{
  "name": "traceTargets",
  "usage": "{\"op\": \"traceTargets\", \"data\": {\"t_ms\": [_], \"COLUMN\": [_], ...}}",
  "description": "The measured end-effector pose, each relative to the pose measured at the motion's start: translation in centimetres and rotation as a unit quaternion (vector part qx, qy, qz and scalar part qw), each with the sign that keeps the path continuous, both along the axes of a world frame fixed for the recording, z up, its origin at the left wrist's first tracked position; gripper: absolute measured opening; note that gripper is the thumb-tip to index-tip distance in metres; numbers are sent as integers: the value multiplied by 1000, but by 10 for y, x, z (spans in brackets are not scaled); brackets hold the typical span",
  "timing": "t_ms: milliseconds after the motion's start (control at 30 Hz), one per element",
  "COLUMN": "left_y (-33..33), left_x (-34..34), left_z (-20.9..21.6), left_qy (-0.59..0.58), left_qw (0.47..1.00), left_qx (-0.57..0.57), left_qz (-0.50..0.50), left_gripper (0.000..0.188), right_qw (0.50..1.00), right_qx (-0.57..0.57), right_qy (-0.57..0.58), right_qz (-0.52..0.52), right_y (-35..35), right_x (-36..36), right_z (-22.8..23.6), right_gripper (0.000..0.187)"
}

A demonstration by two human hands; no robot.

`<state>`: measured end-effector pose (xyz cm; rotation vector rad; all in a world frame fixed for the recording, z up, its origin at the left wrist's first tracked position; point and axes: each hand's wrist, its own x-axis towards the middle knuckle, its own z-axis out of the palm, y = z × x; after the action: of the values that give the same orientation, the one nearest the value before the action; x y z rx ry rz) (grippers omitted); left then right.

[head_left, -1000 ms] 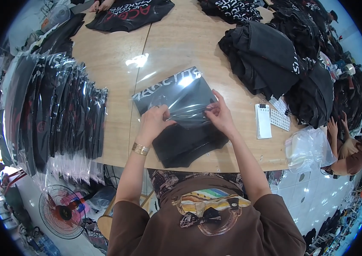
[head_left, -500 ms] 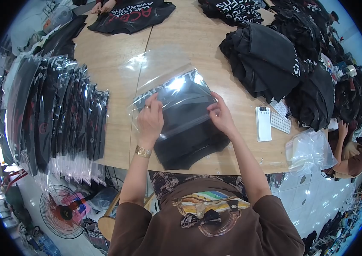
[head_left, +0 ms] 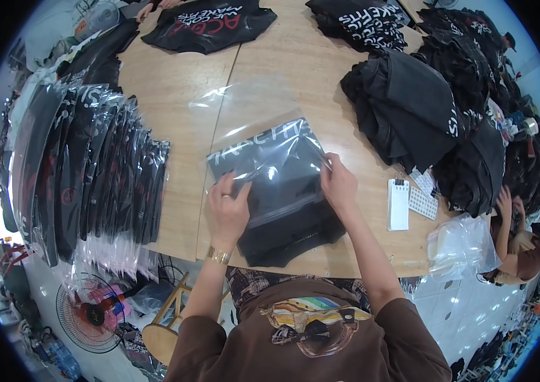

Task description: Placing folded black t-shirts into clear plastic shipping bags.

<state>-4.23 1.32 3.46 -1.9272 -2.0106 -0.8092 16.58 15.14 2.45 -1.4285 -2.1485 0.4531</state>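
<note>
A folded black garment [head_left: 292, 232] with white print at its far end lies on the table in front of me. A clear plastic bag [head_left: 273, 169] covers most of it; the near part sticks out from the bag's near edge. The bag's far end stretches beyond the garment. My left hand [head_left: 228, 207] is closed on the bag at the left side, fingers bent and thumb pressed to the film. At the right edge, my right hand [head_left: 338, 184] grips the bag, its fingers curled round the side.
Many bagged black garments [head_left: 101, 172] stand in a row at left. Loose black garments [head_left: 403, 108] are heaped at right, near a notepad [head_left: 398, 204], a sticker sheet [head_left: 423, 202] and clear bags [head_left: 461, 245]. A co-worker's hand [head_left: 504, 202] is beyond. A fan [head_left: 91, 312] stands below left.
The bag's near edge has come toward me, covering more of the garment. My left hand has moved nearer with it, and my right fingers have closed further round the side. The whole view has shifted slightly.
</note>
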Motion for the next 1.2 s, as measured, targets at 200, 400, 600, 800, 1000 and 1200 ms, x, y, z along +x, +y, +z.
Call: {"op": "traceTargets", "data": {"t_ms": [200, 400, 600, 800, 1000, 1200], "left_y": [9, 107, 168, 190, 178, 170], "left_x": [-29, -66, -81, -104, -124, -105], "left_z": [-22, -12, -17, -36, -51, -34], "left_qy": [-170, -24, 23, -15, -82, -32], "left_qw": [979, 985, 982, 997, 993, 999], "left_qx": [-39, -88, -153, -69, -44, -33], "left_qz": [109, 147, 109, 39, -77, -1], "left_gripper": [29, 47, 68, 76, 72, 74], "right_qw": [990, 931, 866, 995, 996, 990], "right_qx": [-138, -349, -424, 77, 77, -128], "right_qy": [14, 102, 245, -48, -29, 49], "right_qz": [-41, -5, 104, 31, 34, 27], "right_y": [41, 151, 201, 164, 118, 129], "right_x": [-22, -65, -61, -68, -46, -39], "right_z": [-5, -9, -32, -47, -46, -36], "right_gripper": [26, 30, 12, 20, 18, 10]}}
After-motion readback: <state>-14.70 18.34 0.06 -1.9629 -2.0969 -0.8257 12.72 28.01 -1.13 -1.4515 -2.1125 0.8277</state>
